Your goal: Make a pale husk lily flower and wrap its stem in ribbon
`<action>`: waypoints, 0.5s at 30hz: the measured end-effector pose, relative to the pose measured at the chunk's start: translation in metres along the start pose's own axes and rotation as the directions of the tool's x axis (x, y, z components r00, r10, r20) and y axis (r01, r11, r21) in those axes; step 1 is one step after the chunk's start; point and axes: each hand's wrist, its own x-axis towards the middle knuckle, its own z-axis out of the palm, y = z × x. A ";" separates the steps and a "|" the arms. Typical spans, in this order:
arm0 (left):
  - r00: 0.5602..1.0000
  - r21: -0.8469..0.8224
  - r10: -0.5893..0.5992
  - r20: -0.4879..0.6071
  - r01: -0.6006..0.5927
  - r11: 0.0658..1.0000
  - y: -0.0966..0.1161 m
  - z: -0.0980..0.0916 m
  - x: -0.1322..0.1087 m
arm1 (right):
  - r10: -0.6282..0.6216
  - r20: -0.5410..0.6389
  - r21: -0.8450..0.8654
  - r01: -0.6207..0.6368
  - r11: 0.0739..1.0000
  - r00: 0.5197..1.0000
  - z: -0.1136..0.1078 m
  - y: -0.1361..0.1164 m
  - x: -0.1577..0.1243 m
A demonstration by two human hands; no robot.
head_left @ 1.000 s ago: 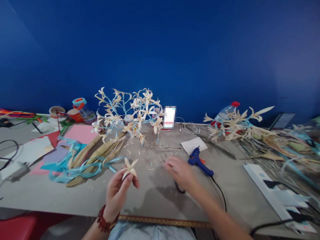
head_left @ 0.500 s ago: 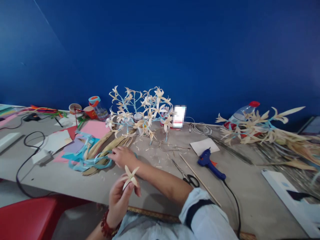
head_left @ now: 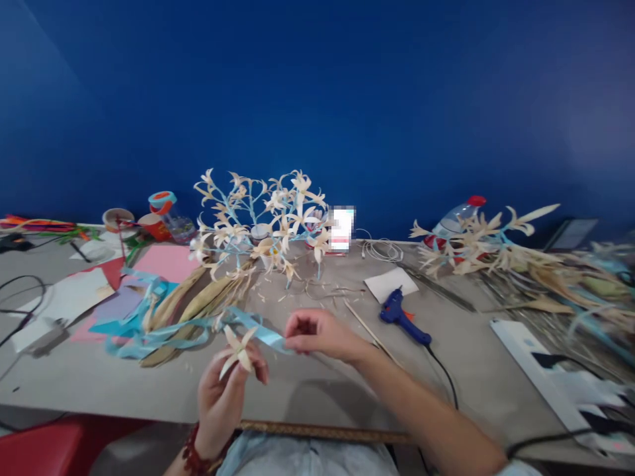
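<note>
Between the thumb and fingers of my left hand [head_left: 223, 387] is a cream star-shaped flower [head_left: 239, 352], its petals spread and facing up. My right hand [head_left: 322, 334] pinches the end of a light blue ribbon [head_left: 260, 330], which stretches leftward behind the flower. More of that ribbon lies looped over dried corn husks [head_left: 208, 297] on the left of the table. Behind my hands stands a bunch of similar flowers on blue-wrapped stems [head_left: 282, 218].
A blue glue gun [head_left: 404, 317] rests on the right beside a white card [head_left: 391, 284] and a thin stick [head_left: 370, 327]. Farther right are a white power strip [head_left: 540, 383] and a second pile of flowers [head_left: 491, 244]. Coloured paper [head_left: 166, 262] lies at left; a lit phone [head_left: 341, 228] stands at the back.
My right hand has moved right from the husks, drawing the blue ribbon out with it. My left hand still holds the flower. The whole view has shifted slightly to the right.
</note>
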 end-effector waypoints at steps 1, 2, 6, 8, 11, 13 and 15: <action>0.998 -0.042 -0.016 0.056 0.019 0.999 -0.002 0.006 0.003 | 0.066 -0.033 0.105 -0.062 0.993 0.997 -0.004 -0.001 -0.017; 0.993 -0.077 -0.035 0.114 0.044 0.996 -0.004 0.013 0.006 | 0.110 -0.062 0.186 -0.097 0.978 0.992 -0.007 0.000 -0.031; 0.931 -0.038 -0.165 0.325 0.187 0.982 -0.011 0.046 0.011 | 0.139 -0.183 0.302 -0.080 0.950 0.973 -0.009 0.005 -0.068; 0.875 0.025 -0.252 0.414 0.266 0.964 -0.011 0.059 0.012 | 0.119 -0.255 0.250 -0.054 0.967 0.960 -0.010 0.006 -0.079; 0.814 0.081 -0.324 0.483 0.326 0.942 -0.012 0.070 0.012 | 0.061 -0.349 0.086 -0.033 0.996 0.935 -0.014 0.004 -0.090; 0.814 0.073 -0.329 0.478 0.337 0.939 -0.014 0.074 0.011 | 0.002 -0.407 0.003 -0.001 1.000 0.914 -0.017 0.005 -0.093; 0.836 0.035 -0.324 0.442 0.345 0.938 -0.017 0.077 0.009 | -0.050 -0.470 0.000 0.057 0.998 0.881 -0.016 0.008 -0.093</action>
